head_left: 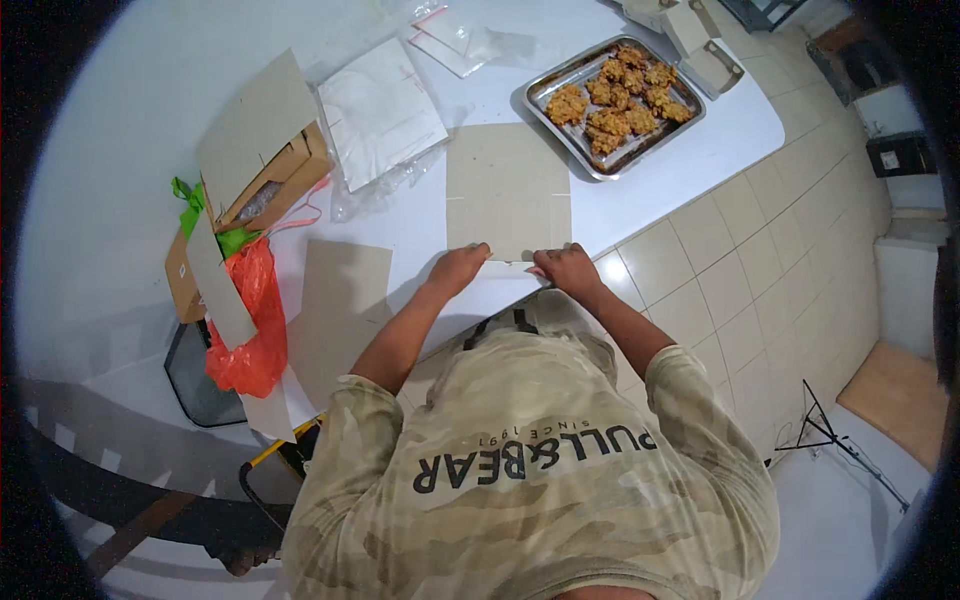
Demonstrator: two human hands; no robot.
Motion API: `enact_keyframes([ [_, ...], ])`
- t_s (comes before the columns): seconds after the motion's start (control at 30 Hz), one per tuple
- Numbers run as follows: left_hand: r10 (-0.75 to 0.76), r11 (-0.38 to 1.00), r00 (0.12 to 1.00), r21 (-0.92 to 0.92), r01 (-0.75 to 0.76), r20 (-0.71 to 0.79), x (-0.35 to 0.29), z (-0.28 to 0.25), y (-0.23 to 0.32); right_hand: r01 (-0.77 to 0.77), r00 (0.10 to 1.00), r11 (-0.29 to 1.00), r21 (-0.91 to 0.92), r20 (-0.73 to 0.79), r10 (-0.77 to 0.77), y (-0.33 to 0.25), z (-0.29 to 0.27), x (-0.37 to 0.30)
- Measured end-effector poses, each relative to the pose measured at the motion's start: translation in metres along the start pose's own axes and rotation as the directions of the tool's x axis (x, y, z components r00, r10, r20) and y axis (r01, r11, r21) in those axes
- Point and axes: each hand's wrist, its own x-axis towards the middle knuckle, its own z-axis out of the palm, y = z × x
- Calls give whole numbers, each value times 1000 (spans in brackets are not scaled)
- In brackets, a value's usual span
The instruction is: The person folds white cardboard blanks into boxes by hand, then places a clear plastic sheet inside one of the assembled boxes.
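Observation:
A flat grey-brown cardboard blank (508, 185) with short slits at its sides lies on the white table in front of me. My left hand (462, 268) pinches the left part of its near edge. At the right part of that edge, the fingers of my right hand (567, 270) are closed on the cardboard too. Along the near edge a narrow strip appears bent up between the hands. Beyond it to the right, a metal tray (562, 142) holds several golden-brown fried fritters (610, 122).
White sheets (382, 115) in clear plastic lie at the far left. Left of them stand an open cardboard box (300, 165) and a red plastic bag (255, 320). Another cardboard sheet (340, 300) overhangs the table's near edge. Small cartons (705, 60) sit behind the tray; a tripod (832, 437) stands right.

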Motion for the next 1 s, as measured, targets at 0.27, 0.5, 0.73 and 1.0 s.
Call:
enact_keyframes([
  [0.27,-64,903,977,405,142,-201,9,20,7,-22,975,940,-342,-216,-56,-20,23,8],
  [0.5,-138,945,925,232,230,-355,15,41,25,-25,988,997,-74,-157,13,-44,26,20],
  [0.73,-66,933,955,320,161,-288,16,33,25,-131,983,989,-61,-135,122,-29,11,-4],
  [1.0,-18,933,979,348,89,-202,-37,23,3,-213,944,973,-93,-276,180,-1,25,-36],
])
